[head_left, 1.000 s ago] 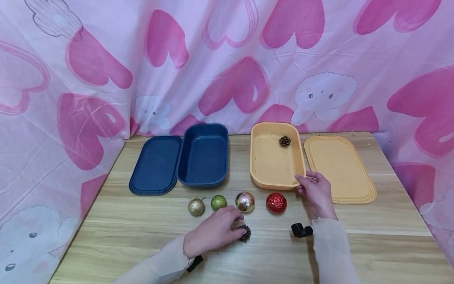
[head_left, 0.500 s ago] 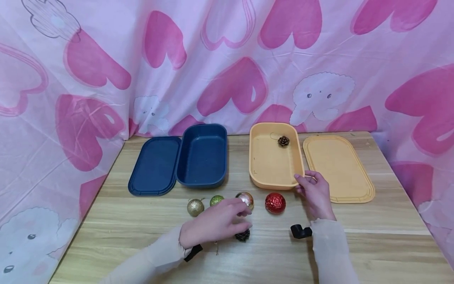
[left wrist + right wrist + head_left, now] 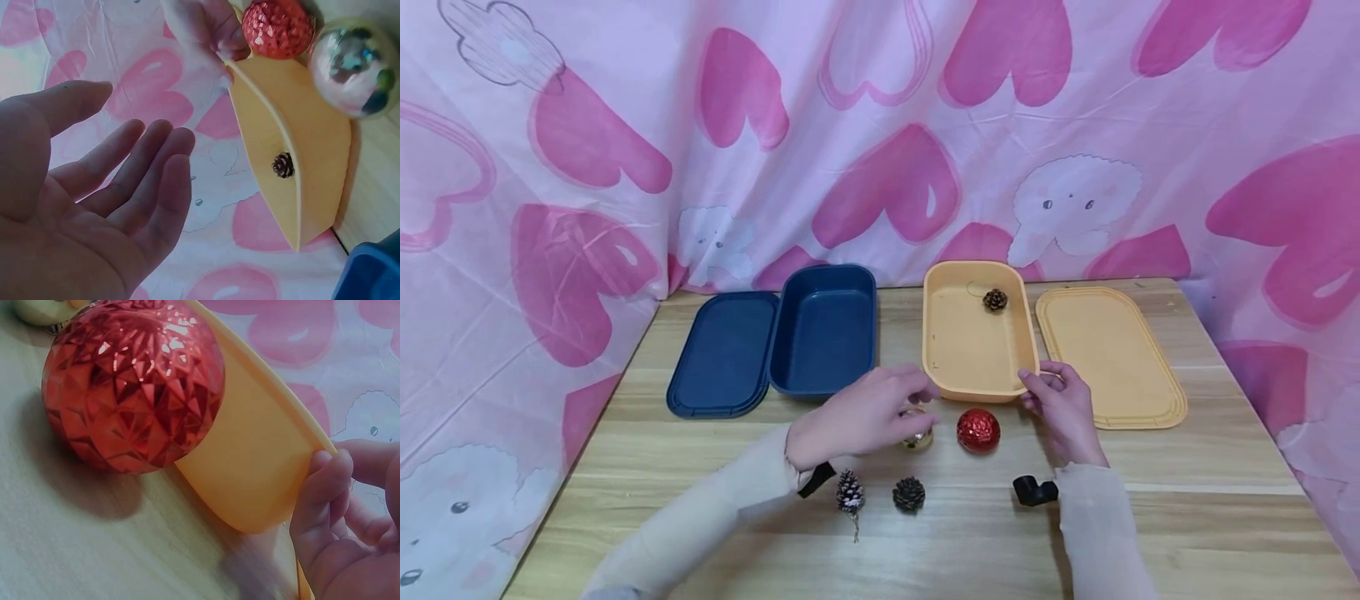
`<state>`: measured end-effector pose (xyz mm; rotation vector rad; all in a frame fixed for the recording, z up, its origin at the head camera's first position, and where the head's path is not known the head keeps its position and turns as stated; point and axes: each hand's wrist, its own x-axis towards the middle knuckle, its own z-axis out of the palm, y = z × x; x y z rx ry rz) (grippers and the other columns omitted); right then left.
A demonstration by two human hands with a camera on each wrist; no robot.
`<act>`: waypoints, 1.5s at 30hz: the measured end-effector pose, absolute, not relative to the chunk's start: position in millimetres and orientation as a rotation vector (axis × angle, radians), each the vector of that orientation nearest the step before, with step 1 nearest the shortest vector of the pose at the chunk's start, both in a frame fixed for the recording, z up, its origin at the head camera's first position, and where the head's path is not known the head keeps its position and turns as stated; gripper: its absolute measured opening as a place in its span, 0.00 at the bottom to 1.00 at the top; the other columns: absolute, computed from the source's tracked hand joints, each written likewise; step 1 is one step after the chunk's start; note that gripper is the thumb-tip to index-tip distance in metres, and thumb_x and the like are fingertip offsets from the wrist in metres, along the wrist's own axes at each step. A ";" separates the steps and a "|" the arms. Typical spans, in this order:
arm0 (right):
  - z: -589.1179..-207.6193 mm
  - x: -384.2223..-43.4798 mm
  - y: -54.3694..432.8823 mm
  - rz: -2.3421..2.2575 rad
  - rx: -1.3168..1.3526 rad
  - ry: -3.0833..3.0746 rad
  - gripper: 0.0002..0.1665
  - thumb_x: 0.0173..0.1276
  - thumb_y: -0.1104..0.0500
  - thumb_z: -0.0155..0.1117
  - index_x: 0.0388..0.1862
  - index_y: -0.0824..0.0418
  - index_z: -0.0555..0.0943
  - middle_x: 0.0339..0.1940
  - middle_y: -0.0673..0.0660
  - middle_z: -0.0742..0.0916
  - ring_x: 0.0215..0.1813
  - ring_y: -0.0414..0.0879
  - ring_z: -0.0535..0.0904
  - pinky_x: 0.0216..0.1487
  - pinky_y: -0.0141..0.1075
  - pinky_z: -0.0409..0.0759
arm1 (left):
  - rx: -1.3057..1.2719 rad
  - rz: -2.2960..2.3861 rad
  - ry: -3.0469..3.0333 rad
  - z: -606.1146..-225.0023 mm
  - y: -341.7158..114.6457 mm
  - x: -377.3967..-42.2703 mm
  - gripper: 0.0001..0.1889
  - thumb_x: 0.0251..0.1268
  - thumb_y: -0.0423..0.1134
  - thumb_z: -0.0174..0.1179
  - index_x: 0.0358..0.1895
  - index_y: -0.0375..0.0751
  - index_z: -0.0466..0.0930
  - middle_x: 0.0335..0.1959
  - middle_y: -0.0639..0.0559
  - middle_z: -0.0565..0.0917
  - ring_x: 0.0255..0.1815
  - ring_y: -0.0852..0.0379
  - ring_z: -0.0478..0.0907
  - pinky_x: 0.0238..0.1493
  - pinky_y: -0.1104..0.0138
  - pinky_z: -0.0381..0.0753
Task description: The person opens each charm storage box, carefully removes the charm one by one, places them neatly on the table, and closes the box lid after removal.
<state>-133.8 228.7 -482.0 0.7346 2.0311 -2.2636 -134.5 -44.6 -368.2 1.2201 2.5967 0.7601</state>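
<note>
Hovering loose-fingered, the left hand (image 3: 861, 421) partly hides a gold bauble (image 3: 353, 67); the right hand (image 3: 1064, 408) pinches a yellow container (image 3: 973, 354) by its rim.

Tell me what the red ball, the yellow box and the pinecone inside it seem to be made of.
Red ball: glossy, metallic-coated look, probably plastic, perhaps glass; sharp highlights on its facets.
Yellow box: likely molded plastic, matte; uniform color, smooth walls, rounded corners.
Pinecone: woody look, brown layered scales; likely natural, though possibly a replica.
</note>
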 end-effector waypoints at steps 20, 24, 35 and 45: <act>-485.4 -131.1 233.7 -2.266 0.718 2.047 0.23 0.66 0.58 0.66 0.53 0.60 0.66 0.25 0.44 0.82 0.25 0.36 0.78 0.31 0.28 0.80 | 0.924 1.176 2.650 -381.2 22.6 -218.6 0.16 0.65 0.40 0.61 0.53 0.40 0.79 0.51 0.48 0.82 0.47 0.53 0.81 0.46 0.70 0.80; -485.4 -130.9 234.0 -2.261 0.711 2.046 0.23 0.66 0.58 0.66 0.54 0.59 0.66 0.27 0.45 0.82 0.25 0.36 0.78 0.32 0.28 0.81 | 0.856 1.171 2.684 -389.1 36.8 -233.4 0.16 0.65 0.40 0.61 0.54 0.41 0.78 0.52 0.49 0.81 0.48 0.55 0.80 0.47 0.71 0.79; -485.0 -132.6 233.1 -2.249 0.693 2.045 0.26 0.66 0.57 0.66 0.57 0.61 0.65 0.29 0.46 0.83 0.26 0.37 0.79 0.33 0.29 0.81 | 0.885 1.122 2.746 -394.2 71.3 -255.4 0.17 0.66 0.38 0.58 0.57 0.39 0.77 0.55 0.47 0.80 0.51 0.53 0.79 0.51 0.69 0.77; -484.0 -132.3 229.7 -2.316 0.686 1.997 0.25 0.65 0.60 0.66 0.55 0.61 0.66 0.27 0.45 0.81 0.26 0.37 0.78 0.32 0.29 0.80 | 0.717 1.099 2.694 -406.4 89.2 -277.4 0.19 0.68 0.34 0.54 0.61 0.39 0.74 0.60 0.47 0.77 0.58 0.52 0.77 0.57 0.67 0.77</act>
